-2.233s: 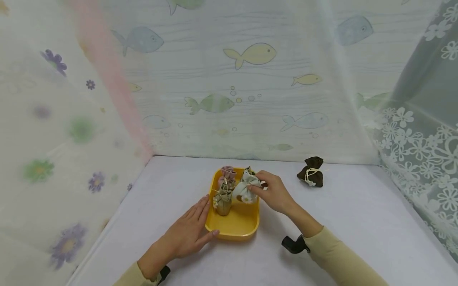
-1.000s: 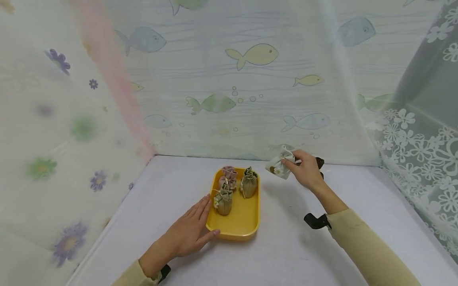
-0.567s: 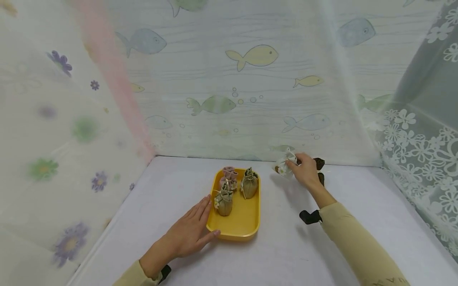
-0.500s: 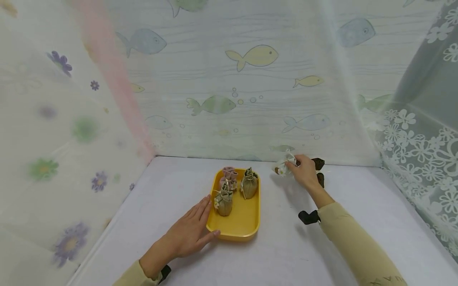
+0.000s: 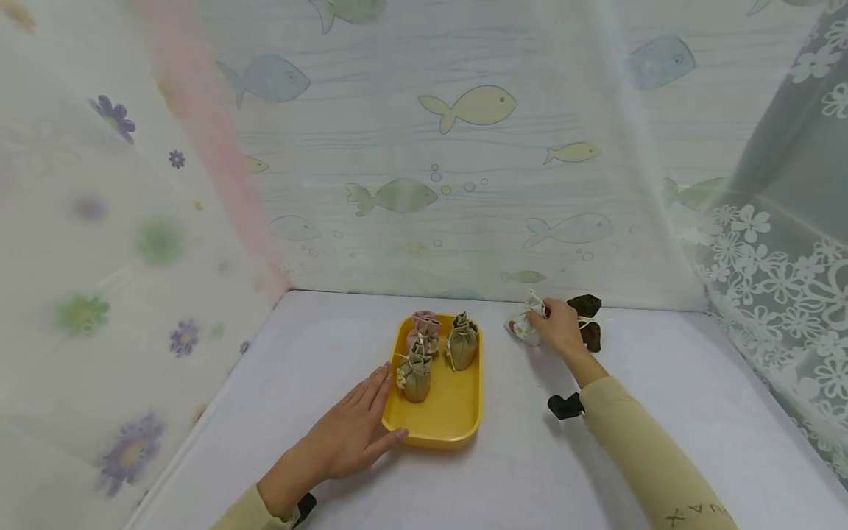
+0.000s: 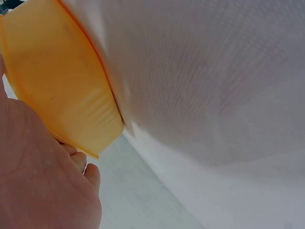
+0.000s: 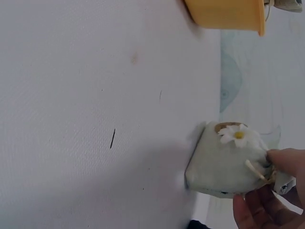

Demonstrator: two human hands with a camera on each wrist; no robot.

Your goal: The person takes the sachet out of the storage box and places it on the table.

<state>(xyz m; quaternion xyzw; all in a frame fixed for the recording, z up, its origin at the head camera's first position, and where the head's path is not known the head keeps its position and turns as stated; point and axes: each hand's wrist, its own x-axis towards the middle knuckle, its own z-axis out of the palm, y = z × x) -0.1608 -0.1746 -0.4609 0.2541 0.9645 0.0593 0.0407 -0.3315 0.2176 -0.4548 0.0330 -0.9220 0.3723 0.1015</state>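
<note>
My right hand (image 5: pixel 559 324) pinches the tied neck of a small white drawstring pouch (image 5: pixel 523 329). A white daisy decorates this pouch (image 7: pixel 217 164) in the right wrist view, where its base is at the table surface. My left hand (image 5: pixel 346 430) lies with straight fingers against the left side of a yellow tray (image 5: pixel 450 427). Inside the tray stand a pink pouch (image 5: pixel 424 327) at the back left, an olive pouch (image 5: pixel 416 379) in front of it, and another olive pouch (image 5: pixel 461 346) at the back right.
A dark brown pouch (image 5: pixel 588 324) sits just right of my right hand, partly hidden by it. The white table (image 5: pixel 318 331) ends at a fish-print curtain (image 5: pixel 397 243). Sheer lace fabric (image 5: pixel 782 294) hangs on the right.
The white pouch has gone from over the tray rightward, then down to the table beside the brown pouch, held by my right hand. My left hand has stayed at the tray.
</note>
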